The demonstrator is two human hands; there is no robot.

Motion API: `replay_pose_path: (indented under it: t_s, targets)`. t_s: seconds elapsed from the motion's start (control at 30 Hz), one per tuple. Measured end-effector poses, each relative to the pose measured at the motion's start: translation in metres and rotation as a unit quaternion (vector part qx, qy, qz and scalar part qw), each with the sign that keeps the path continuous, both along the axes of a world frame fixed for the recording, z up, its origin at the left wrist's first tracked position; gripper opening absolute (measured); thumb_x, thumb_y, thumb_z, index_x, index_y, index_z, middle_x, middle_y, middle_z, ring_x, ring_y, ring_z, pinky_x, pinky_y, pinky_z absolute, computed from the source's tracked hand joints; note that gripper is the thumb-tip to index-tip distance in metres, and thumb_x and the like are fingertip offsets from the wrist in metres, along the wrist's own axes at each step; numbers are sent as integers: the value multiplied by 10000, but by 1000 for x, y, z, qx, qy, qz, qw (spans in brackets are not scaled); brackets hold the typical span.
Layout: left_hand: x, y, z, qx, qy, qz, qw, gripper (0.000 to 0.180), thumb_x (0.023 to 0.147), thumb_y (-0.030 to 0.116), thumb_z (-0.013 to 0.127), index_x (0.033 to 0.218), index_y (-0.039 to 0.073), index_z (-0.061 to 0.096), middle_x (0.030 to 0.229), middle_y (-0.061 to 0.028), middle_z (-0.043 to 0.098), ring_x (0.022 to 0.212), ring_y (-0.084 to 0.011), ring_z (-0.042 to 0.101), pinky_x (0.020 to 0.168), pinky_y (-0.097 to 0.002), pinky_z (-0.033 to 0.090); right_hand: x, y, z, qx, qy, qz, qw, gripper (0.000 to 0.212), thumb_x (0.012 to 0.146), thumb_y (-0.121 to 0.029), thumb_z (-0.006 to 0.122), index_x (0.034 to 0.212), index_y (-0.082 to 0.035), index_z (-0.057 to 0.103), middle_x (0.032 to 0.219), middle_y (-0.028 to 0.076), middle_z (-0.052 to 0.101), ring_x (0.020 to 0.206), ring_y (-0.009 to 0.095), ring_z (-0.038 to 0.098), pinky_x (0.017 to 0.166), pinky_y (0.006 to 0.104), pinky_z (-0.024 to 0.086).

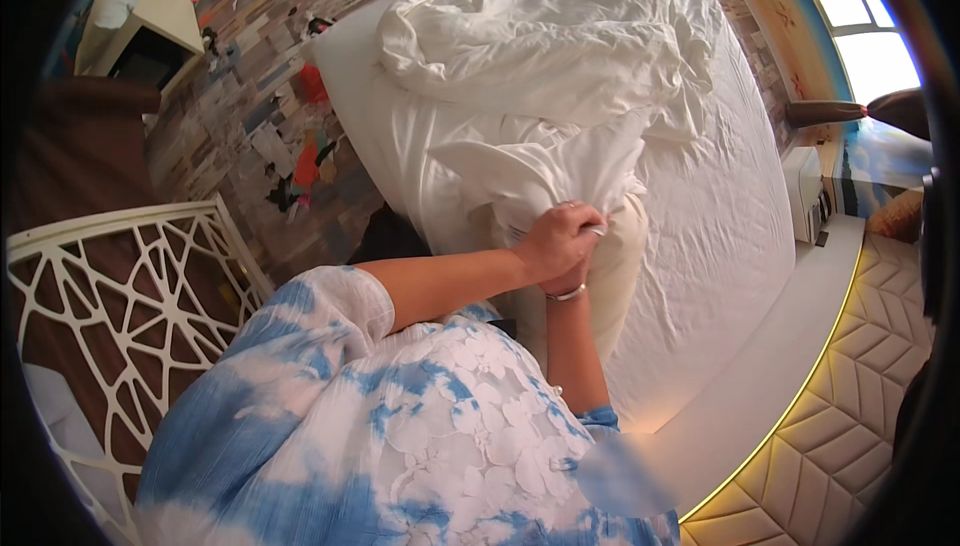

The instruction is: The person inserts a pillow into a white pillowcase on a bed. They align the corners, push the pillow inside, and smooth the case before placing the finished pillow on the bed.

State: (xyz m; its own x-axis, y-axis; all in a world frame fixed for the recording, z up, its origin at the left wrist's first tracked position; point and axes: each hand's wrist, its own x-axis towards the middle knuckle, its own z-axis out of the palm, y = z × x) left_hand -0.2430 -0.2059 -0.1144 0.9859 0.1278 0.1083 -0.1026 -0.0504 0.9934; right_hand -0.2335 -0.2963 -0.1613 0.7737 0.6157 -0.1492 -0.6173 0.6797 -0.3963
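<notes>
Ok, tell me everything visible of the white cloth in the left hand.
The white cloth is plain and looks thin and soft. The left hand grips its near end in a bunch, the right hand close by, partly covered. From there it fans out in folds over the bed, pointed at each side. Part is hidden behind the hands.

From the wearer's head, we look forward and down through one wide fisheye view, close over the shirt (440, 426) and hands (550, 243), the bed (715, 216) stretching farther off.
</notes>
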Motion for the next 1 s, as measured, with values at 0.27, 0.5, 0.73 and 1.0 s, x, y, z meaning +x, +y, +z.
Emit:
replay_pose_path:
  t_s: [0.27,0.5,0.73,1.0]
  targets:
    - [8,25,4,260,-224,-42,938,407,785,34,539,1189,9,506,1148,-197,536,1088,-350,520,915,-406,443,20,-11,16,-15,26,-26,999,796,820,-748,417,1230,-71,496,1206,67,548,1150,228,499,1010,369,381]
    - [9,68,-32,111,-32,85,990,323,778,50,620,1079,28,506,1057,-163,521,1026,-325,525,892,-402,435,42,-4,11,-63,136,-91,985,1045,741,-786,488,1417,-10,311,1448,120,381,1308,275,389,1110,408,301]
    - [16,61,-59,143,-1,-2,990,277,774,83,651,994,39,489,1012,-136,527,953,-369,537,823,-430,454,46,-5,28,-125,100,-57,985,1041,743,-794,474,1437,-42,284,1451,99,374,1320,288,368,1113,434,273]
    - [11,52,-131,177,55,150,971,592,751,163,706,1235,13,400,1213,-215,412,1142,-380,444,942,-442,412,53,-19,46,-168,102,-171,966,990,742,-778,505,1429,-87,331,1469,88,355,1330,310,348,1098,496,269]
